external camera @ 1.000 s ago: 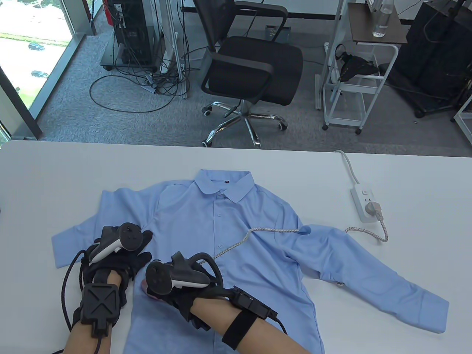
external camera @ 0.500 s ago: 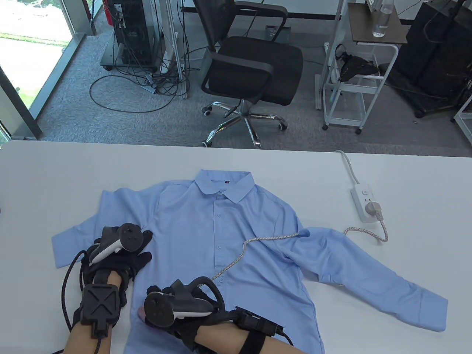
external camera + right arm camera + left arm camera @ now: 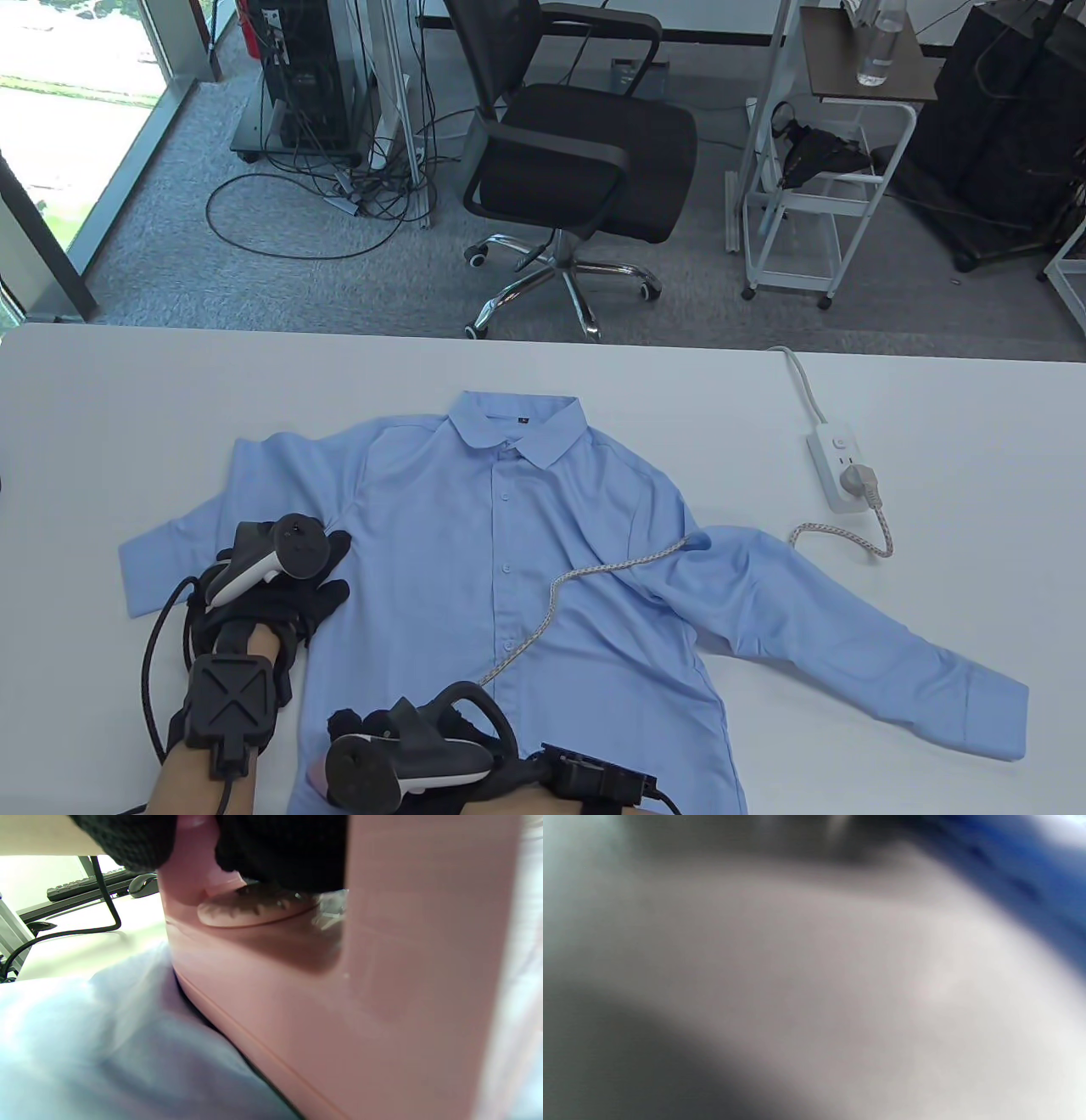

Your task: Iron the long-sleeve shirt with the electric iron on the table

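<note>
The light-blue long-sleeve shirt (image 3: 509, 552) lies spread, buttoned front up, on the white counter (image 3: 127, 407). The left hand (image 3: 271, 586) rests flat on its side panel, apparently to keep the cloth taut. The right hand (image 3: 407, 747) grips the pink plastic electric iron (image 3: 297, 1005) by its handle, sole down near the hem.

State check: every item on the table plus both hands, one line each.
shirt: flat on the table, buttoned, collar away from the person.
iron: pink, soleplate on the shirt.
cord: trails across the shirt.
plug: seated in the power strip.
left hand: rests on the shirt.
right hand: grips the iron's handle.
</note>
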`<move>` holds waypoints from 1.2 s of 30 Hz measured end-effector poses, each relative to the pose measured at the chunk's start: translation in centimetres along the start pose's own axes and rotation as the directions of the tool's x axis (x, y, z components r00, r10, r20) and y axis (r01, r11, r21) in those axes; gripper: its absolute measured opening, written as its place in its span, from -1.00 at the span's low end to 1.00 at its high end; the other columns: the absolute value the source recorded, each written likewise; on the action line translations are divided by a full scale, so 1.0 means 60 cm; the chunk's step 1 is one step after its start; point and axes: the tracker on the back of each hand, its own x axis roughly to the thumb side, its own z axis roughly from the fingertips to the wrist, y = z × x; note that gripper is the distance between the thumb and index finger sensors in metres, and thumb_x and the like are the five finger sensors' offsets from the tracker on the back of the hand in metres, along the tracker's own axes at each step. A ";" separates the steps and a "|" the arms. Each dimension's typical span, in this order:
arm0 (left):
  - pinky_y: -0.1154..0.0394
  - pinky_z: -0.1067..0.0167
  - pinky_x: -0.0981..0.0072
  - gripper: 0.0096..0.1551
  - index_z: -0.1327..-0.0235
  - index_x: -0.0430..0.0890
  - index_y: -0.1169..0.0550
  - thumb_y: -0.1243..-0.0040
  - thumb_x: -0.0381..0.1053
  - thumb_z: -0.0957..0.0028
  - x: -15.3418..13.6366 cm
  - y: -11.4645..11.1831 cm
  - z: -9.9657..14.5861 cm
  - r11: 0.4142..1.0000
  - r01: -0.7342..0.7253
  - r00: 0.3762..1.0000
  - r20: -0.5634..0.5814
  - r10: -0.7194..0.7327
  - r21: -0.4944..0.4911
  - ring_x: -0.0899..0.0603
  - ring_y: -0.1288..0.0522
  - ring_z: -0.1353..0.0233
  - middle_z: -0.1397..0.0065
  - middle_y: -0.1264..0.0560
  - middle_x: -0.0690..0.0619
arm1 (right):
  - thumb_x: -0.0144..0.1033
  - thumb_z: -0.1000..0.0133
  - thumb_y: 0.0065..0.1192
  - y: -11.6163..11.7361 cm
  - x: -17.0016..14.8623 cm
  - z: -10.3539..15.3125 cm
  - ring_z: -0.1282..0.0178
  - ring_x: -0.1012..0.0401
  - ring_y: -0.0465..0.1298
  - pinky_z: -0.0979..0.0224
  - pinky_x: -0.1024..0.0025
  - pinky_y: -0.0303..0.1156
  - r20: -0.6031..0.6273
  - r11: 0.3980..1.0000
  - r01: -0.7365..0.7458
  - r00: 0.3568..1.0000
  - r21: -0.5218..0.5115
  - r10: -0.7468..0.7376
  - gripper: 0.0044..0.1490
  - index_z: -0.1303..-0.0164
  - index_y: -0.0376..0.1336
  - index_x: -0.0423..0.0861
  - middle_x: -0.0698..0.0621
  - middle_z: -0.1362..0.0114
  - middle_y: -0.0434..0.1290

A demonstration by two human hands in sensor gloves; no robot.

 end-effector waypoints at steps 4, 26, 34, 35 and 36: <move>0.28 -0.34 -0.65 -0.16 -0.47 0.37 0.17 0.18 0.37 0.03 0.000 0.000 0.000 1.000 0.000 1.000 0.000 0.000 0.000 -0.43 0.35 -0.61 -0.64 0.35 0.10 | 0.16 -0.19 0.11 -0.002 -0.002 -0.003 0.38 0.21 0.58 -0.11 0.03 0.58 -0.002 1.000 0.013 1.000 0.023 -0.013 -0.09 -0.56 0.05 -0.20 0.02 0.02 0.52; 0.35 -0.31 -0.65 -0.16 -0.48 0.37 0.20 0.19 0.36 0.00 -0.003 -0.005 0.002 0.998 -0.050 0.999 0.014 0.050 -0.026 -0.43 0.44 -0.58 -0.63 0.41 0.09 | 0.00 -0.10 0.46 -0.330 -0.483 0.159 0.00 -0.12 0.65 -0.28 -0.18 0.49 -0.236 0.706 0.515 0.700 -0.487 -0.674 -0.20 -0.46 0.18 -0.05 -0.05 -0.42 0.52; 0.35 -0.30 -0.65 -0.16 -0.48 0.36 0.20 0.18 0.36 0.00 -0.004 -0.005 0.002 0.998 -0.057 0.998 0.017 0.057 -0.027 -0.43 0.44 -0.58 -0.63 0.41 0.08 | -0.05 -0.19 0.45 -0.163 -0.725 0.279 -0.28 -0.14 0.60 -0.46 -0.20 0.44 -0.294 0.367 0.242 0.291 -0.898 -0.910 -0.24 -0.48 0.09 0.04 0.04 -0.55 0.39; 0.36 -0.30 -0.65 -0.15 -0.48 0.36 0.20 0.18 0.36 0.00 -0.005 -0.005 0.002 0.998 -0.059 0.998 0.018 0.060 -0.028 -0.44 0.45 -0.57 -0.63 0.41 0.08 | -0.04 -0.19 0.44 -0.145 -0.740 0.288 -0.29 -0.14 0.60 -0.48 -0.19 0.44 -0.323 0.382 0.201 0.272 -0.902 -0.906 -0.23 -0.49 0.08 0.05 0.04 -0.56 0.38; 0.36 -0.29 -0.65 -0.16 -0.48 0.36 0.20 0.18 0.36 0.00 -0.005 -0.005 0.002 0.998 -0.062 0.998 0.019 0.063 -0.029 -0.43 0.45 -0.57 -0.63 0.41 0.08 | -0.03 -0.20 0.43 -0.135 -0.748 0.293 -0.31 -0.13 0.59 -0.50 -0.18 0.43 -0.335 0.386 0.183 0.258 -0.904 -0.906 -0.24 -0.49 0.06 0.07 0.06 -0.57 0.36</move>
